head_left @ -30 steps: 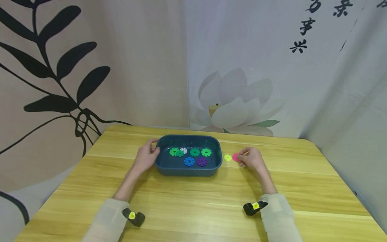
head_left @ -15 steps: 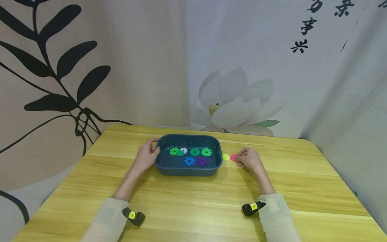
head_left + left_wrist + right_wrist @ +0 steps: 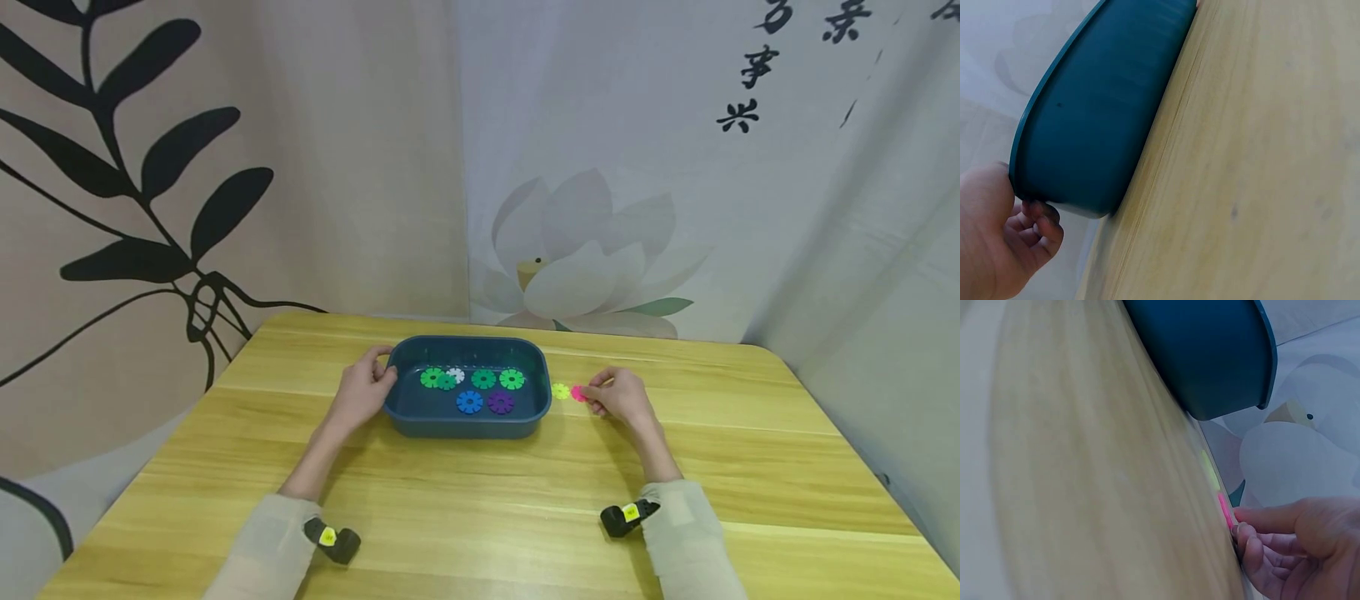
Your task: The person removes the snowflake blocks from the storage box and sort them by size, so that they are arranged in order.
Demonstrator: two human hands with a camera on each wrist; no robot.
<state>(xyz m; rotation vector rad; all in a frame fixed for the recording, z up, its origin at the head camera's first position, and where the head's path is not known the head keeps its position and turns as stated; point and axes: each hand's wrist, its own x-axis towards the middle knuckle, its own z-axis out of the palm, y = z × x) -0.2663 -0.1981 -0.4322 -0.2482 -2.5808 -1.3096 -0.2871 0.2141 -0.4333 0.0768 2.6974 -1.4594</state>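
My left hand (image 3: 363,387) grips the left end of a dark blue plastic bin (image 3: 465,427), thumb at the rim; the left wrist view shows curled fingers beneath that rim. On the table to the bin's right, my right hand (image 3: 622,396) pinches a pink snowflake disc (image 3: 577,393) between thumb and fingers, covering part of it. A yellow snowflake disc (image 3: 561,391) lies between the pink one and the bin's right wall, edge to edge with the pink in the right wrist view (image 3: 1210,469). Both discs look flat on the tabletop.
Inside the bin lie several snowflake discs: a blue disc (image 3: 470,402), a purple disc (image 3: 501,403), a white disc (image 3: 456,376) and several green ones. The wooden table (image 3: 480,517) ends at a printed curtain (image 3: 375,167) behind the bin.
My right hand has slid slightly left, and the pink and yellow discs have shifted with it toward the bin. My left hand and the bin stay in place.
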